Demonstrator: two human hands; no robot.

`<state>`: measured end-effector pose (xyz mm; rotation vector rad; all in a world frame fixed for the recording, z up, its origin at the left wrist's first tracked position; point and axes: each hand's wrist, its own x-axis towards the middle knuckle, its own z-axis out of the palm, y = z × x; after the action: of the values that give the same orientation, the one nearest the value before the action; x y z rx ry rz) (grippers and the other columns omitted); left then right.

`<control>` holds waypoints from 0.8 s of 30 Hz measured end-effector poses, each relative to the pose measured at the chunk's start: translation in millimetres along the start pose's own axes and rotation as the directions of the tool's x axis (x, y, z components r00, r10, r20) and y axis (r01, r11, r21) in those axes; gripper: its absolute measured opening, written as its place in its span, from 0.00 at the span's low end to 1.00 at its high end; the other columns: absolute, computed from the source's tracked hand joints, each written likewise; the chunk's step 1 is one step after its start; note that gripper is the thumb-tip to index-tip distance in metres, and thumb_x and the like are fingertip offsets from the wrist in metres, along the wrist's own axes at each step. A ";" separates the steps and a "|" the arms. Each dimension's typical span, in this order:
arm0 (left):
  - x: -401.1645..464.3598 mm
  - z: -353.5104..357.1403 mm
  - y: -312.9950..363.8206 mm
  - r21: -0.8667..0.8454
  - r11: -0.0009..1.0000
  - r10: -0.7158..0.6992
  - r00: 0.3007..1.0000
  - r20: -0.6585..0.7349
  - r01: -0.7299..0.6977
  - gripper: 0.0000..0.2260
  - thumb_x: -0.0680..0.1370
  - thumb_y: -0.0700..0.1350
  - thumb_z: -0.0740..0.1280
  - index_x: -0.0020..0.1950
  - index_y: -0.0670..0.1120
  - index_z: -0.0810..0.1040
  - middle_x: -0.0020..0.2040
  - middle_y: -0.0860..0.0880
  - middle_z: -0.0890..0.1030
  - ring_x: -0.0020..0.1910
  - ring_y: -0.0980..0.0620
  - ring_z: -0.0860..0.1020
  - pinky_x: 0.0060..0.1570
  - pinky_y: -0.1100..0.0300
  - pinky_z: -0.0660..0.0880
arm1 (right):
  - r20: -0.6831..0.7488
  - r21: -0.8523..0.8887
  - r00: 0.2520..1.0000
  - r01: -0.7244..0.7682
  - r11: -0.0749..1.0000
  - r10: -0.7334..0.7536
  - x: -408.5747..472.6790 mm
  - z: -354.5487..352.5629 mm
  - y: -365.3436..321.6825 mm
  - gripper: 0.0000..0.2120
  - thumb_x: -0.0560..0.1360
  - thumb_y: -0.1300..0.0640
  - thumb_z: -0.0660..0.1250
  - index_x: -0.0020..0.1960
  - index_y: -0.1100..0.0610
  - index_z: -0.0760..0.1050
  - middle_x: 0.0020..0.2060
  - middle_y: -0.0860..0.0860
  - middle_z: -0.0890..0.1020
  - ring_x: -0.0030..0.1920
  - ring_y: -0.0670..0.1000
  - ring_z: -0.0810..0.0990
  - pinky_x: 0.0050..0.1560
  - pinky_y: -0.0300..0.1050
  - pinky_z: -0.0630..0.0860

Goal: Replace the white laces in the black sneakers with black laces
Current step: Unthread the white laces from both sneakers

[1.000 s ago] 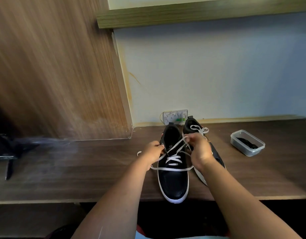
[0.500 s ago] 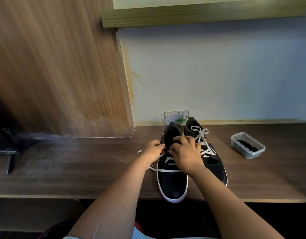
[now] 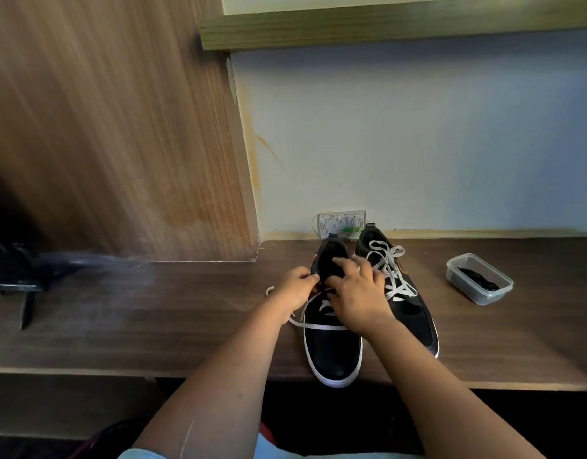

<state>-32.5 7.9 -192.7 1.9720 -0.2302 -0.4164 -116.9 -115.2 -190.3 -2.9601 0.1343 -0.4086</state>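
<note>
Two black sneakers with white soles stand side by side on the dark wooden desk [image 3: 153, 319], toes toward me. The left sneaker [image 3: 333, 352] has its white lace [image 3: 313, 325] partly pulled loose, one strand trailing left across the desk. My left hand [image 3: 293, 291] pinches the lace at the shoe's left eyelets. Over the tongue lies my right hand [image 3: 358, 294], fingers curled down onto the lacing; what they hold is hidden. The right sneaker [image 3: 408, 306] is still fully laced in white, bow tied. Black laces [image 3: 477, 279] lie in a clear plastic tub [image 3: 484, 294] at the right.
A white socket box [image 3: 340, 221] sits on the wall behind the shoes. A wooden cabinet side [image 3: 120, 144] rises at the left. A dark stand [image 3: 17, 276] stands at the far left. The desk's front edge runs just under the left sneaker's toe.
My right hand has come down from lifting a lace strand at the right of the shoe and now lies over the tongue. The left hand stays at the left eyelets.
</note>
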 end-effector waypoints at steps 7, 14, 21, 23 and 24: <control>-2.9 -1.7 0.5 0.277 0.956 0.113 0.992 -0.053 -0.094 0.07 0.78 0.49 0.67 0.52 0.49 0.73 0.50 0.50 0.78 0.50 0.51 0.74 0.52 0.55 0.71 | -0.414 0.710 0.754 -0.082 0.699 0.509 8.8 -36.2 16.0 0.08 0.79 0.56 0.65 0.49 0.59 0.80 0.46 0.55 0.75 0.50 0.56 0.72 0.49 0.45 0.66; -30.2 28.2 32.7 -0.008 0.909 0.412 0.899 0.150 -0.416 0.19 0.72 0.37 0.71 0.62 0.45 0.74 0.57 0.44 0.79 0.56 0.50 0.76 0.58 0.56 0.73 | -0.329 0.773 0.941 0.220 0.596 0.079 3.8 -52.9 1.6 0.08 0.77 0.55 0.67 0.50 0.55 0.82 0.45 0.49 0.83 0.49 0.48 0.81 0.52 0.42 0.76; -34.1 -27.8 56.1 -0.882 0.470 -0.023 1.000 0.018 0.027 0.13 0.82 0.47 0.59 0.38 0.47 0.69 0.22 0.53 0.63 0.19 0.58 0.59 0.24 0.65 0.63 | -0.291 0.754 0.911 0.031 0.657 0.291 1.5 -55.2 25.1 0.08 0.78 0.61 0.64 0.53 0.53 0.80 0.47 0.50 0.81 0.43 0.43 0.80 0.43 0.26 0.71; -28.7 -59.3 52.7 -0.929 0.358 -0.184 0.967 -0.174 -0.099 0.15 0.82 0.49 0.59 0.35 0.49 0.67 0.22 0.54 0.63 0.19 0.58 0.58 0.18 0.66 0.57 | -0.169 0.586 0.963 -0.073 0.807 0.210 -0.1 -49.1 39.9 0.07 0.77 0.61 0.65 0.52 0.55 0.81 0.46 0.49 0.81 0.41 0.41 0.77 0.42 0.26 0.68; -26.9 -72.0 48.9 -0.875 0.451 -0.264 0.910 -0.321 -0.178 0.15 0.82 0.49 0.60 0.35 0.49 0.67 0.24 0.54 0.65 0.20 0.57 0.60 0.18 0.66 0.57 | -0.099 0.498 0.982 -0.090 0.862 0.159 -0.8 -44.8 44.2 0.07 0.77 0.60 0.65 0.52 0.55 0.81 0.47 0.50 0.81 0.42 0.43 0.76 0.44 0.30 0.68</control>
<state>-28.0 56.9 -116.0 0.9238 0.3015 -0.0705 -133.0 -164.7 -155.0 -2.4037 0.2026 -0.5372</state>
